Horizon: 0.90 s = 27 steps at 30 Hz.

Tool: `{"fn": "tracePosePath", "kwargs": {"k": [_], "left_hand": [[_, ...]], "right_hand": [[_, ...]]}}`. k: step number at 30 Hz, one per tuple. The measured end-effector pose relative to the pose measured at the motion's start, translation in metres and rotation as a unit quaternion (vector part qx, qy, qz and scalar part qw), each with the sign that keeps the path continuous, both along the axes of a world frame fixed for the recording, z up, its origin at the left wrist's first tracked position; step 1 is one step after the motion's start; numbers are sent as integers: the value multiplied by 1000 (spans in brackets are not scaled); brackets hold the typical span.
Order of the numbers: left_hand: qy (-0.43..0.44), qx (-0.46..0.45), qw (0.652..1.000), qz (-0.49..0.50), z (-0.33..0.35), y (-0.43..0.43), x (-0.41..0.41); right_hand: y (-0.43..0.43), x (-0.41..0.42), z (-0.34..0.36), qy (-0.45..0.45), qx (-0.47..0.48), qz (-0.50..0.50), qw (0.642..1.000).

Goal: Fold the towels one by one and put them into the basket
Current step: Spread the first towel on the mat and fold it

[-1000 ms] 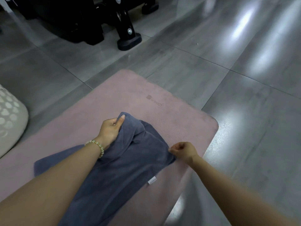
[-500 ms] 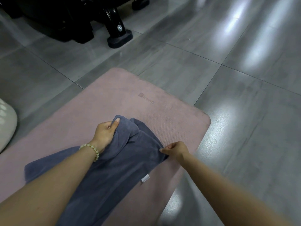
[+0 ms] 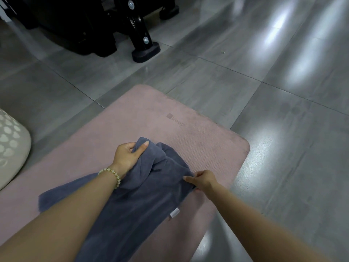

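A dark blue-grey towel (image 3: 143, 193) lies rumpled on a pink mat (image 3: 154, 114), with a small white label on its right edge. My left hand (image 3: 128, 156), with a bead bracelet on the wrist, grips the towel's far corner, thumb on top of the cloth. My right hand (image 3: 203, 179) pinches the towel's right corner near the mat's right side. My left forearm covers the towel's near left part. The white perforated basket (image 3: 11, 146) stands at the left edge, only partly in view.
The mat lies on glossy grey floor tiles (image 3: 283, 148) with bright reflections at the right. A black piece of equipment with a footed leg (image 3: 145, 50) stands beyond the mat at the top.
Both hands keep their hold on the same towel corners. The left thumb has slid a little further over the cloth. The view has shifted slightly, so the basket shows more again.
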<state>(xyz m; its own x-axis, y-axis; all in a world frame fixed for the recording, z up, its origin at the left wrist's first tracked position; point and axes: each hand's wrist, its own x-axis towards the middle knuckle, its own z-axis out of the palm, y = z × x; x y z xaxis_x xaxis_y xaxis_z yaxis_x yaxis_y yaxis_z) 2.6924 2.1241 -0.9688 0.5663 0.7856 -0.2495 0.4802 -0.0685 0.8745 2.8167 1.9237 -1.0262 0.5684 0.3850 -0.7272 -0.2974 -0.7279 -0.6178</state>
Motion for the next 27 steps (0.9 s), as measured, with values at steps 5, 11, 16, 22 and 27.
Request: {"fn": "tracePosePath", "kwargs": {"k": [5, 11, 16, 22, 27], "left_hand": [[-50, 41, 996, 68, 68, 43, -19], [-117, 143, 971, 150, 222, 81, -117], [-168, 200, 934, 243, 336, 65, -235], [-212, 250, 901, 283, 429, 22, -368], [-221, 262, 880, 330, 458, 0, -444]], "right_hand": [[15, -2, 48, -43, 137, 35, 989], [42, -28, 172, -133, 271, 101, 948], [44, -59, 312, -209, 357, 124, 902], [32, -97, 467, -298, 387, 226, 843], [48, -138, 527, -352, 404, 266, 802]]}}
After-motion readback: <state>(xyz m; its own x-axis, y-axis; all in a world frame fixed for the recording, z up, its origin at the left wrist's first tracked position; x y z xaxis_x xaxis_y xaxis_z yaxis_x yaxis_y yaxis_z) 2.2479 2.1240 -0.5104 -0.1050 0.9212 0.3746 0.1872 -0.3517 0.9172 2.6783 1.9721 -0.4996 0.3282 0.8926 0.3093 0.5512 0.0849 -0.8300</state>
